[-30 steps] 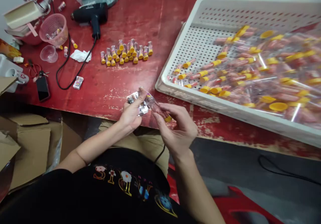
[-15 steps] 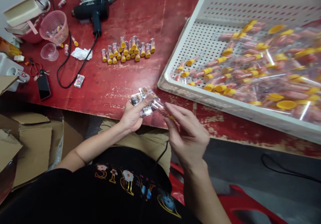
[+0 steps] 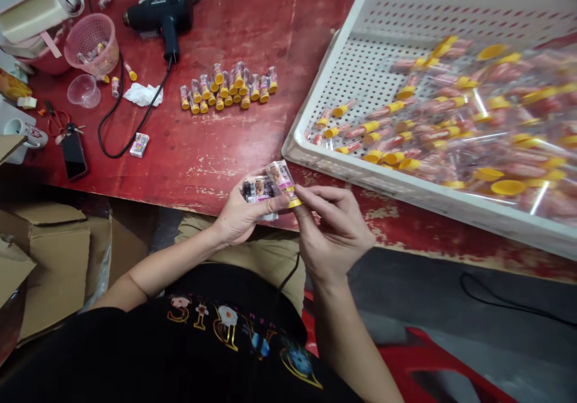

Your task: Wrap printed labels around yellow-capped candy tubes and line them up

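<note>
My left hand (image 3: 243, 213) is closed around a stack of printed labels (image 3: 259, 190) at the table's front edge, its thumb reaching to a small tube. That tube (image 3: 282, 180), with a printed sleeve round it and a yellow cap at its lower end, is pinched at the cap by the thumb and fingers of my right hand (image 3: 333, 228). Farther back stands a group of several labelled tubes with yellow caps (image 3: 225, 90). To the right, a white perforated tray (image 3: 324, 161) holds many clear tubes with yellow caps and pink contents.
A black heat gun (image 3: 162, 18) lies at the back left, its cord looping forward. Near it are a pink basket (image 3: 92, 45), a clear cup (image 3: 84, 92), white tissue (image 3: 142, 94), a small label stack (image 3: 139, 145), a phone (image 3: 74, 155) and a mug (image 3: 33, 133).
The printed sleeve now sits round the tube's body, and the tube points more upright. My left hand has shifted slightly right, its thumb now near the cap. The view has moved slightly.
</note>
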Demonstrator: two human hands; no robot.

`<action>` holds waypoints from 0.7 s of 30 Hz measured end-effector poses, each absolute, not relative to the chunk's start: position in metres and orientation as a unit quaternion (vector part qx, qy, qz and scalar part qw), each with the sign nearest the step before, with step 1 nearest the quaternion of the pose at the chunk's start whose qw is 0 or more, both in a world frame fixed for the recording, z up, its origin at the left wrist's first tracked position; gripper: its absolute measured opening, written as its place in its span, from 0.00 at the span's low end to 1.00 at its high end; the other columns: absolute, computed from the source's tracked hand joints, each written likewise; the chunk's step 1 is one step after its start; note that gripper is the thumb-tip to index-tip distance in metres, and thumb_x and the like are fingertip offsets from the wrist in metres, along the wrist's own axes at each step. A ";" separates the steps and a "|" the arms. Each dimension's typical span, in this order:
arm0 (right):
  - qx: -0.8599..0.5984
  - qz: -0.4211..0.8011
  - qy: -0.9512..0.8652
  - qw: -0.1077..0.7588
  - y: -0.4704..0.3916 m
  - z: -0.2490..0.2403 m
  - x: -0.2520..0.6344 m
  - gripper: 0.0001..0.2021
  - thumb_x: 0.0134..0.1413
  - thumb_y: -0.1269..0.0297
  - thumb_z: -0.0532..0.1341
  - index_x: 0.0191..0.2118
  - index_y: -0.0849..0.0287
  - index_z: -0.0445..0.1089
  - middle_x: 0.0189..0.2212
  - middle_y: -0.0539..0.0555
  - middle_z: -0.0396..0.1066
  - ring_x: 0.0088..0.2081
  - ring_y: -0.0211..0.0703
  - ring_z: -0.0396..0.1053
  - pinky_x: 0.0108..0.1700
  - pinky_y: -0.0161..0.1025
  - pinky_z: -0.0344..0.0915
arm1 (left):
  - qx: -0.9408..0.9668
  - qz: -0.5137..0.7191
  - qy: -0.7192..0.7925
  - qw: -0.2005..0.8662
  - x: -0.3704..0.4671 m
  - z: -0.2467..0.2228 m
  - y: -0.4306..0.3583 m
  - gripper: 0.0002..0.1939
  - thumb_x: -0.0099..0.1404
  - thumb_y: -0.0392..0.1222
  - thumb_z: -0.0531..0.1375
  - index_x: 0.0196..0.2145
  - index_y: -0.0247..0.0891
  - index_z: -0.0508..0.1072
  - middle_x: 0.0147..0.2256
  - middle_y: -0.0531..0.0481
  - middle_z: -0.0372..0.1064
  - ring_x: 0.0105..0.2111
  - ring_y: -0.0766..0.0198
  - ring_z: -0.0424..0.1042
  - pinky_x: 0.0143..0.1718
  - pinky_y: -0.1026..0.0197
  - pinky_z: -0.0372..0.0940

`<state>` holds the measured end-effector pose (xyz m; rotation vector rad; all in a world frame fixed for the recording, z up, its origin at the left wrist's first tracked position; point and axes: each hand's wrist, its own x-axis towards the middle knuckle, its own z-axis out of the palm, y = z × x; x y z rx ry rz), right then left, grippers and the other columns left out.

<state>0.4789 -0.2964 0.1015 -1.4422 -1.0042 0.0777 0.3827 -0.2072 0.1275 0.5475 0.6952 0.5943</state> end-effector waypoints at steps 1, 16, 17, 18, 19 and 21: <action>-0.630 0.019 -0.435 0.643 -0.293 0.102 0.478 0.19 0.58 0.73 0.67 0.52 0.44 0.78 0.39 0.52 0.74 0.40 0.41 0.73 0.43 0.41 0.73 | 0.258 0.290 0.332 0.860 0.382 0.127 -0.207 0.32 0.38 0.38 0.80 0.42 0.37 0.75 0.34 0.55 0.74 0.35 0.69 0.72 0.46 0.60 0.67; -0.649 0.017 -0.439 0.622 -0.170 0.085 0.506 0.09 0.59 0.65 0.65 0.44 0.54 0.81 0.35 0.54 0.73 0.36 0.41 0.72 0.36 0.40 0.70 | 0.146 0.405 0.348 0.833 0.389 0.105 -0.137 0.29 0.55 0.35 0.73 0.54 0.39 0.72 0.41 0.49 0.77 0.46 0.58 0.79 0.54 0.52 0.70; -0.669 0.015 -0.426 0.610 -0.143 0.081 0.515 0.09 0.60 0.64 0.64 0.44 0.56 0.80 0.35 0.54 0.72 0.37 0.42 0.71 0.37 0.40 0.70 | 0.132 0.410 0.356 0.829 0.388 0.102 -0.128 0.25 0.59 0.35 0.71 0.53 0.39 0.71 0.41 0.47 0.78 0.46 0.57 0.79 0.55 0.51 0.70; -0.697 0.011 -0.411 0.587 -0.114 0.078 0.523 0.10 0.61 0.64 0.62 0.45 0.57 0.80 0.37 0.55 0.72 0.39 0.43 0.71 0.39 0.41 0.71 | 0.124 0.414 0.366 0.824 0.387 0.098 -0.120 0.22 0.62 0.34 0.68 0.53 0.38 0.71 0.40 0.47 0.78 0.46 0.57 0.79 0.55 0.50 0.70; -0.734 0.010 -0.397 0.550 -0.086 0.074 0.532 0.12 0.63 0.66 0.60 0.46 0.59 0.79 0.39 0.56 0.71 0.41 0.43 0.71 0.43 0.42 0.71 | 0.120 0.416 0.376 0.819 0.384 0.096 -0.115 0.20 0.64 0.33 0.66 0.53 0.37 0.71 0.40 0.47 0.78 0.46 0.57 0.80 0.56 0.50 0.69; -0.810 0.033 -0.377 0.449 -0.039 0.070 0.548 0.13 0.64 0.69 0.57 0.47 0.61 0.78 0.43 0.59 0.71 0.46 0.45 0.71 0.50 0.44 0.69 | 0.121 0.419 0.398 0.807 0.377 0.091 -0.109 0.18 0.64 0.30 0.64 0.52 0.36 0.71 0.37 0.48 0.78 0.45 0.58 0.80 0.56 0.50 0.69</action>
